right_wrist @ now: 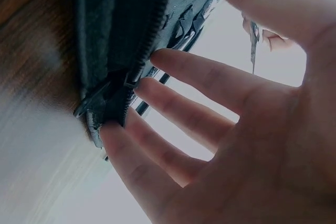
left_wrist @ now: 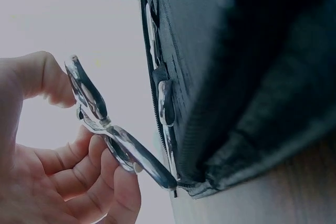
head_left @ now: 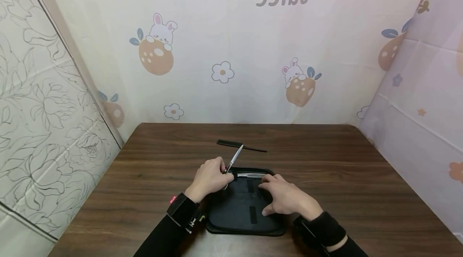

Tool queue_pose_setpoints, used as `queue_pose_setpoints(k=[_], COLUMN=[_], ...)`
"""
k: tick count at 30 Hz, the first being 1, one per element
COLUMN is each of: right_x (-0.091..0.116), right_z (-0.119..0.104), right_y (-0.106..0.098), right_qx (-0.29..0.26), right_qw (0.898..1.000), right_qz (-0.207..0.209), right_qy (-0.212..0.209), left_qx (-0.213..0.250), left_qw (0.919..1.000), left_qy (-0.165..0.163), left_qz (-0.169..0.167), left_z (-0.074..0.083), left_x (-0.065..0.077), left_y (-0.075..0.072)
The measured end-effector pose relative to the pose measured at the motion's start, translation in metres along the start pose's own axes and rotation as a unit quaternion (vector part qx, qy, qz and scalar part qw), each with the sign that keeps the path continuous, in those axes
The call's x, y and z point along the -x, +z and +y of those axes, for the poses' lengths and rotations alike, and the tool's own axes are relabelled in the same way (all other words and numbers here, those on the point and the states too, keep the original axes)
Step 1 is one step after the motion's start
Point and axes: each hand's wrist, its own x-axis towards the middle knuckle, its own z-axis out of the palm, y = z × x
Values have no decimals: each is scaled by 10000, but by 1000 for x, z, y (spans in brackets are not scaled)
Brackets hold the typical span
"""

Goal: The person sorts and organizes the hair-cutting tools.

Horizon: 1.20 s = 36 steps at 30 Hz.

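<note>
In the head view a black zip case (head_left: 235, 213) lies open on the table. My left hand (head_left: 209, 177) holds silver scissors (head_left: 236, 157) by their handles over the case's far left corner, blades slanting up and away. The left wrist view shows the scissors' finger rings (left_wrist: 89, 90) pinched between thumb and fingers. Another silver tool (head_left: 250, 175) lies along the far edge inside the case, partly under a black loop. My right hand (head_left: 287, 197) rests on the case's right side, fingers spread and fairly straight, fingertips touching the zip edge (right_wrist: 137, 72) in the right wrist view.
A black tail comb (head_left: 230, 143) lies on the brown wooden table (head_left: 325, 160) beyond the case. Printed curtains (head_left: 224, 28) hang behind the table and on the right. A floral panel (head_left: 47, 136) stands at the left.
</note>
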Motion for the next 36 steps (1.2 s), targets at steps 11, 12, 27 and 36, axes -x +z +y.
queue_pose_setpoints(k=[11,12,27,36], right_x=[-3,-4,-18,-23], right_z=[0,0,-4,-11], right_y=[-1,-1,-6,-8], right_qx=[-24,-51,-1181,-2208], right_qw=[9997,9996,9842,9583], right_qz=[208,250,1305,1786], right_qy=[109,138,-190,-310], left_qx=[53,40,331,869], left_qw=[9999,9999,9993,9950], left_qy=[61,47,141,496], left_qz=[77,88,51,-29], left_z=[5,5,9,15], left_x=[1,1,0,3], left_y=[-1,-1,1,-2])
